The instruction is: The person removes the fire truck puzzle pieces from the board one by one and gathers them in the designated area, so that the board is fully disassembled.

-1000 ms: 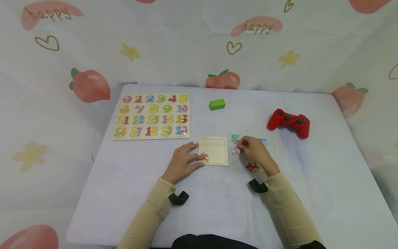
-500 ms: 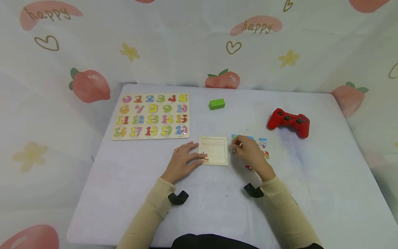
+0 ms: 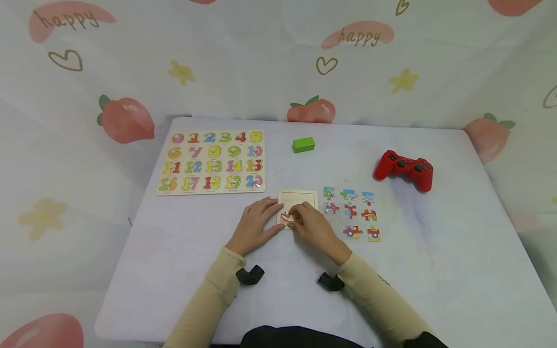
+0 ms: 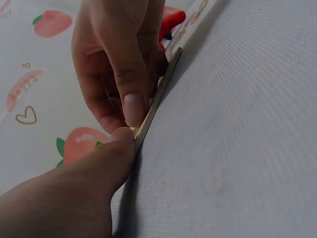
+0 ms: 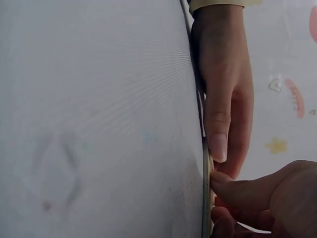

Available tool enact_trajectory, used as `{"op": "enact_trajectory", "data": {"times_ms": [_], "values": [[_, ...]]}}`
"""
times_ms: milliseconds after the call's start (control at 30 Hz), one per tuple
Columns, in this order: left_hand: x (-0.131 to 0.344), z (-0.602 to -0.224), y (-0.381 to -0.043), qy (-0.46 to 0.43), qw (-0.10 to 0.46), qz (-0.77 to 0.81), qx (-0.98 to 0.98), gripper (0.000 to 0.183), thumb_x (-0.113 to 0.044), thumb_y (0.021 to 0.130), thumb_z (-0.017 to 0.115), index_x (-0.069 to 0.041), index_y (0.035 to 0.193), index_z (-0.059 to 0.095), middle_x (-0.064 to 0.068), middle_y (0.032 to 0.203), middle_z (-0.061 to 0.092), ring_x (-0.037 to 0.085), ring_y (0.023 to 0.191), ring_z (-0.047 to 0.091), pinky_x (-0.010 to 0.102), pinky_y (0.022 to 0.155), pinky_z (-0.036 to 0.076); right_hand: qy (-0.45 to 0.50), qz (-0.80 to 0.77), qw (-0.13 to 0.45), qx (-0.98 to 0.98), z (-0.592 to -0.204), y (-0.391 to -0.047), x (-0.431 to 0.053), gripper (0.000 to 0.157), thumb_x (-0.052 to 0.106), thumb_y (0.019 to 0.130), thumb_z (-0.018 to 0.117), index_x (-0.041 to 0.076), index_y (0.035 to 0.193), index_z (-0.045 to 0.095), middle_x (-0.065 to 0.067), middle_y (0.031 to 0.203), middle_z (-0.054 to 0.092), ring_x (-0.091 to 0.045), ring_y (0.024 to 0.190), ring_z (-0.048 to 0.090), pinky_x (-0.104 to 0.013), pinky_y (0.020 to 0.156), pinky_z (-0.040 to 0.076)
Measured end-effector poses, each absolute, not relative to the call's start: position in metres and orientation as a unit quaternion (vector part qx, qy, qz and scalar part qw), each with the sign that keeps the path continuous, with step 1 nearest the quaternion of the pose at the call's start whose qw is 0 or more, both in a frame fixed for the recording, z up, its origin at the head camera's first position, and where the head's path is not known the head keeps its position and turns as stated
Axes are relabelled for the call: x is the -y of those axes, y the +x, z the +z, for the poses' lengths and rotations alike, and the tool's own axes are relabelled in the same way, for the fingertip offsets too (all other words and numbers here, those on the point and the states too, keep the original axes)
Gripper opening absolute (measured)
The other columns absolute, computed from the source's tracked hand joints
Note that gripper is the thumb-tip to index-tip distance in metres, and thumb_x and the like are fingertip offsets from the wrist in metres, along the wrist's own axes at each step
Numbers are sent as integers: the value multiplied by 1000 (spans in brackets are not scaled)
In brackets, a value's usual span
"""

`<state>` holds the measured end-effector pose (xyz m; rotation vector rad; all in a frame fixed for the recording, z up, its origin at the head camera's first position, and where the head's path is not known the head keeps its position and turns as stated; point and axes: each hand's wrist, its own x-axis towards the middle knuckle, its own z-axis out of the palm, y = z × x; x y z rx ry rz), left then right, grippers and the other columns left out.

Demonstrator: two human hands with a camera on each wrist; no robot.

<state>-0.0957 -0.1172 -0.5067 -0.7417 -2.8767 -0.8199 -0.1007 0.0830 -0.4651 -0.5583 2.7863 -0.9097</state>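
A small square wooden puzzle tray (image 3: pixel 300 197) lies on the table, with one reddish puzzle piece (image 3: pixel 285 218) in its near left corner. My left hand (image 3: pixel 254 225) rests at the tray's left edge, fingers fairly straight; its thumb (image 4: pixel 116 153) touches the rim in the left wrist view. Over the tray, my right hand (image 3: pixel 316 229) has curled fingers and pinches at that corner piece, which its fingertips partly hide. In the right wrist view the right thumb (image 5: pixel 237 191) is right at the tray's side.
Several loose puzzle pieces (image 3: pixel 350 210) lie in rows right of the tray. A wooden number board (image 3: pixel 213 161) is at the back left, a green block (image 3: pixel 303 145) behind the tray, and a red game controller (image 3: pixel 403 170) at the back right.
My right hand has moved left from the loose pieces to the corner piece in the tray, uncovering the rows. My left hand has stayed at the tray's edge.
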Motion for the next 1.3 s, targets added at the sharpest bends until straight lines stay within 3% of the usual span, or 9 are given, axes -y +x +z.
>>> {"op": "enact_trajectory", "data": {"times_ms": [267,533,700,1000,1300], "values": [[118,-506,-96,-249,30,-250,935,57,-52,88,62,-24,137,54,1,145,45,21,140,33,50,110,30,-165,-341,80,-922,-463,-104,-81,19,10,84,73,5,99,64,-6,90,58,-17,78,55,-32,72,49],[117,-508,-95,-241,54,-240,939,56,-54,85,65,-26,134,58,1,142,49,21,137,37,46,110,33,-122,-416,104,-895,-459,-107,-86,6,12,90,66,9,90,61,-2,80,62,-14,71,53,-27,63,44],[116,-505,-94,-242,58,-233,940,57,-54,85,64,-24,133,58,0,142,49,22,138,37,46,110,33,-95,-416,118,-897,-450,-113,-111,9,17,91,67,10,92,62,-2,85,66,-15,76,59,-27,64,46],[116,-504,-90,-245,58,-236,938,57,-52,85,66,-21,133,59,1,141,51,23,137,37,48,108,33,-59,-365,167,-914,-429,-108,-174,11,16,90,66,7,95,62,-7,88,65,-17,70,55,-28,58,45],[117,-506,-91,-247,62,-246,935,57,-51,85,67,-21,133,59,1,142,50,23,138,37,48,107,33,-80,-361,205,-906,-442,-105,-187,8,12,88,68,6,90,62,-5,81,63,-15,63,55,-29,56,45]]}}
